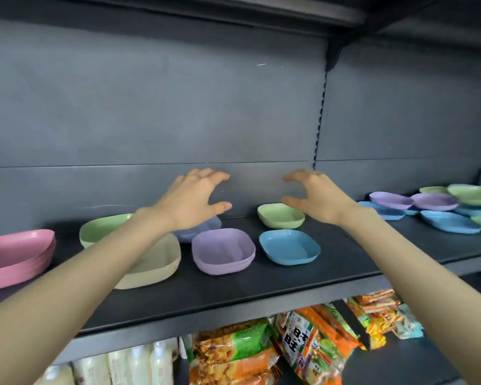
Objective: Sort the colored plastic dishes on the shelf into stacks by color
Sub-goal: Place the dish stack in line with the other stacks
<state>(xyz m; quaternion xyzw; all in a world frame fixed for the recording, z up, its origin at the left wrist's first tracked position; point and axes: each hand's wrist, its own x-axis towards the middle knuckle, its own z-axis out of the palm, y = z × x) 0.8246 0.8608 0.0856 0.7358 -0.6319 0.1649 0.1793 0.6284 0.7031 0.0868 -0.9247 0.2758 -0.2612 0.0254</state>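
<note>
the sorted dishes sit on the dark shelf [261, 295]: pink stack [14, 254], purple stack [222, 250], blue dish [289, 247], green dish [279, 215]. unsorted pile [442, 209] far right. my left hand [192, 201] and right hand [314, 198] hover above, fingers spread, empty. grey back panel [150, 107] behind.

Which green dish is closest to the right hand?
The small green dish in the middle, behind the blue dish, below the right hand. Another green dish sits further left, a green pile far right.
</note>
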